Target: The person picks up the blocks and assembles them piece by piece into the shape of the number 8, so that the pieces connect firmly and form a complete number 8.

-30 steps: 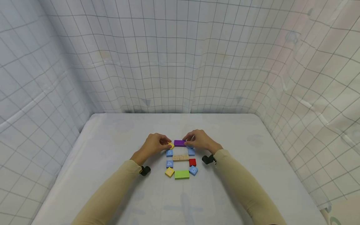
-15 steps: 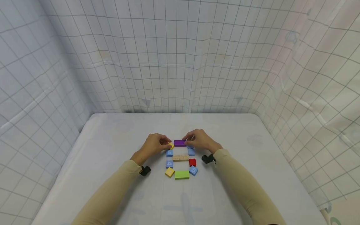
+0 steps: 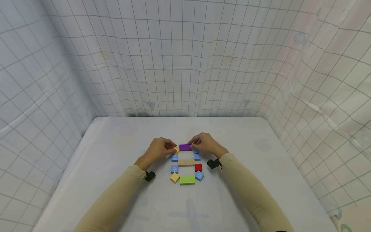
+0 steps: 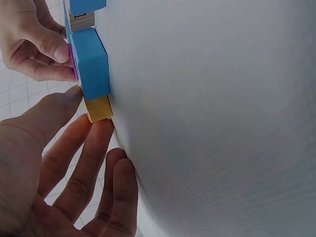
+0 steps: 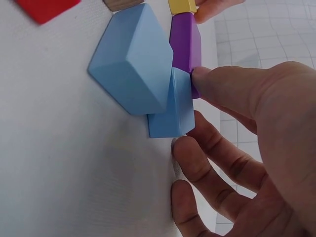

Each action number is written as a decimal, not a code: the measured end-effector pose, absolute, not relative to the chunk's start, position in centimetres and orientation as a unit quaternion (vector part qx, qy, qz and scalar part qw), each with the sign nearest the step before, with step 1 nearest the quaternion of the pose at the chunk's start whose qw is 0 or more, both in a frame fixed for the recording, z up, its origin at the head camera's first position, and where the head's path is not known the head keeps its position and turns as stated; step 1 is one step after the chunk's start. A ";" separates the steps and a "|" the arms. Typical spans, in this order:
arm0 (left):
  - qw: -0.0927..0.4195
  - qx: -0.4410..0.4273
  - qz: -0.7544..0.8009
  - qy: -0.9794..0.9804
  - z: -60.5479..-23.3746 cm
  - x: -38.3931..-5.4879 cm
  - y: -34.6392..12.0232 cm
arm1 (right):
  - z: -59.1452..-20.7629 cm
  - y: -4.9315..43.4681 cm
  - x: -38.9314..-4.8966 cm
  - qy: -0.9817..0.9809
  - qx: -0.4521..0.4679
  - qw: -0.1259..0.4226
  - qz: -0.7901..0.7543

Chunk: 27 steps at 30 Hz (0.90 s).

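Observation:
A small yellow block (image 3: pixel 177 150) lies at the far left corner of a ring of blocks. My left hand (image 3: pixel 158 149) pinches it, the thumb on the near side and fingertips at the outer side in the left wrist view. To its right lies a long purple block (image 3: pixel 185 147). My right hand (image 3: pixel 207 144) pinches its right end, thumb (image 5: pixel 203 81) in front and a finger behind. A blue block (image 5: pixel 173 108) sits at that corner, partly under the right hand in the head view. Other right fingertips are close to this block's outer side.
Nearer lie blue tiles marked 5 (image 3: pixel 175 158) and 4 (image 3: pixel 175 169), a plain blue block (image 3: pixel 197 157), a wooden block (image 3: pixel 186 163) and a red block (image 3: pixel 198 167). In front are a yellow tile (image 3: pixel 175 177), a green block (image 3: pixel 187 180) and a tilted blue tile (image 3: pixel 199 175).
Both hands stay at the far row with hardly any movement. The right wrist shifts very slightly to the left. The blocks look unmoved.

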<state>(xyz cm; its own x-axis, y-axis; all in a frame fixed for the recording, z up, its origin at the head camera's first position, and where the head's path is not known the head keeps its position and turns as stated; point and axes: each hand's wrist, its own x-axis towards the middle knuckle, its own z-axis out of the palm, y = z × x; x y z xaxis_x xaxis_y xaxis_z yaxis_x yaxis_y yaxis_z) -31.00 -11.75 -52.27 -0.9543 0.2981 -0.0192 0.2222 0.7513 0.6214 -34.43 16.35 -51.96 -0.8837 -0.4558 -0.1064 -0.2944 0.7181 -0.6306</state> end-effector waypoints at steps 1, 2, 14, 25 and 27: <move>0.058 0.140 0.324 0.934 -52.3 -31.0 -11.7 | -51.9 16.3 -34.4 0.918 -0.203 0.128 -0.315; 0.058 0.140 0.323 0.934 -52.3 -31.0 -11.7 | -51.9 16.3 -34.4 0.918 -0.202 0.129 -0.315; 0.056 0.134 0.325 0.934 -52.5 -31.0 -11.8 | -52.1 17.4 -34.4 0.925 -0.194 0.110 -0.307; 0.047 0.140 0.329 0.933 -52.5 -30.8 -11.9 | -51.9 18.4 -33.8 0.922 -0.199 0.114 -0.313; 0.048 0.139 0.330 0.933 -52.5 -30.8 -11.9 | -51.9 18.4 -33.6 0.922 -0.199 0.114 -0.314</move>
<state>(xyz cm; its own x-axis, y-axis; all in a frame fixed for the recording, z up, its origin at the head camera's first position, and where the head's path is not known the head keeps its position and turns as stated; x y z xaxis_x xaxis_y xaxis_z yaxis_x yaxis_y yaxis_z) -30.78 -11.88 -52.49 -0.9569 0.2905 0.0024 0.2274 0.7440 0.6283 -33.62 18.37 -51.93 -0.8953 -0.4372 -0.0852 -0.2946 0.7246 -0.6230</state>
